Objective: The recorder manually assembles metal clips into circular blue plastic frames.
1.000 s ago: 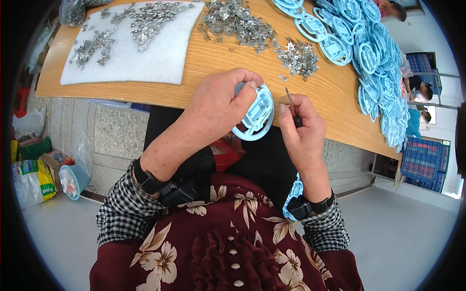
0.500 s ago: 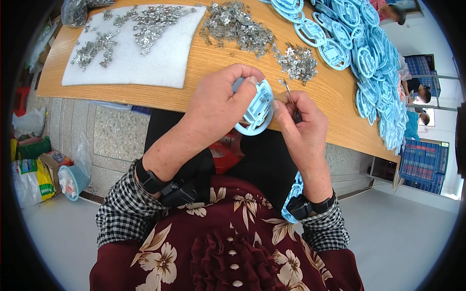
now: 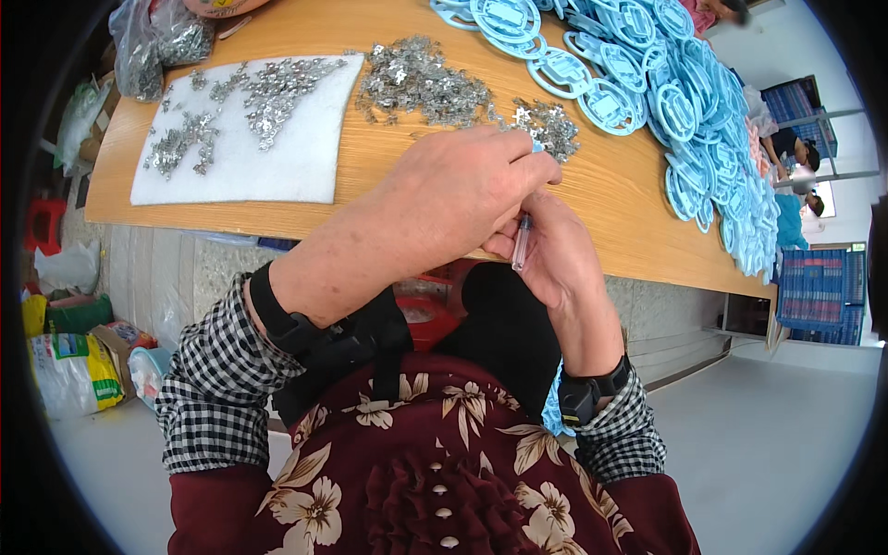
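Observation:
My left hand [image 3: 472, 180] reaches across to the right hand, back upward, fingers curled over a light blue plastic oval part. Only a sliver of that blue part [image 3: 537, 146] shows by the fingertips; the rest is hidden. My right hand [image 3: 560, 245], palm partly turned up, meets it at the table's front edge. A slim tool with a clear handle [image 3: 522, 245] lies in its fingers, its tip out of sight. Just beyond the hands is a small heap of metal clips [image 3: 553, 129]. A bigger heap of similar clips [image 3: 421, 81] lies to its left.
A white foam pad [image 3: 305, 176] with scattered clips lies on the wooden table [image 3: 629, 203] at left, bags of metal parts [image 3: 139, 55] behind it. Many blue oval parts [image 3: 694, 116] are piled at right. A red stool [image 3: 427, 319] is below; other people [image 3: 791, 153] sit far right.
My left hand has swung right and over the blue part, covering most of it. In my right hand the tool's clear handle now shows instead of its thin metal tip. The view has shifted slightly.

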{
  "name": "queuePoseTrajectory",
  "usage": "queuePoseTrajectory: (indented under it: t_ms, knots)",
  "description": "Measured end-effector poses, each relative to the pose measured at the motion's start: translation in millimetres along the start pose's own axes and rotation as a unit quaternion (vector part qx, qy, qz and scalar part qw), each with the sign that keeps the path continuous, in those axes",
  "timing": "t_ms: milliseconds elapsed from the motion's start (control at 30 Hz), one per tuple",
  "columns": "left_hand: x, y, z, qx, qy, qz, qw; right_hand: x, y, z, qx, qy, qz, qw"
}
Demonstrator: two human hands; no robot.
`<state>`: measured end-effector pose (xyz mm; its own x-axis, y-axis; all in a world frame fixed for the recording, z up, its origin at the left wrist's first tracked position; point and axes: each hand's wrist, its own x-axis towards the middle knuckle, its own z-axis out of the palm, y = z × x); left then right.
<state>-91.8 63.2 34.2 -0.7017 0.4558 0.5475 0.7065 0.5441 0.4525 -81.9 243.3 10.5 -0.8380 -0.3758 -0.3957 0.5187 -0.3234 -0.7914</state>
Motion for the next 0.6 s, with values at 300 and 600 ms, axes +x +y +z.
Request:
queuePoseTrajectory:
  t_ms: [300, 600]
  knots:
    - [1, -18, -20, -0.048, 0.089, -0.072, 0.992, -2, -8, 5, -0.048, 0.038, 0.021, 0.998]
    - [-42, -13, -35, -0.352, 0.184, -0.335, 0.854, 13, -11, -11, -0.498, 0.070, -0.113, 0.857]
